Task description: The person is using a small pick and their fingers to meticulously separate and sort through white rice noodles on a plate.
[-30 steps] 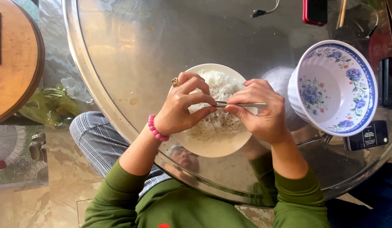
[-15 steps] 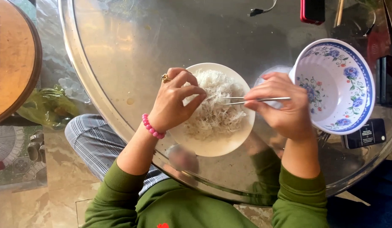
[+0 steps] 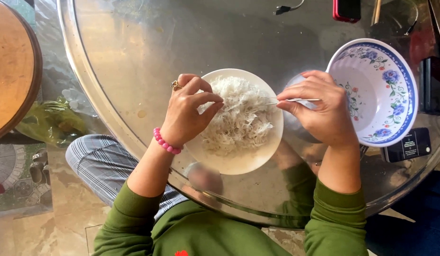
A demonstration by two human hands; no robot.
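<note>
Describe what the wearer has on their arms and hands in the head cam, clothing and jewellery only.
Both arms are in olive-green long sleeves, pushed up so the forearms are bare. The left hand has a gold-coloured ring on one finger, and a bracelet of round pink beads sits at that wrist. The right hand is bare: no ring, watch or bracelet visible. No gloves on either hand.

The red phone [image 3: 347,9] is cut off by the top edge.

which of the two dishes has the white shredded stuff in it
The plain cream plate between the hands holds it. The blue-flowered bowl, to its right, looks empty.
</note>
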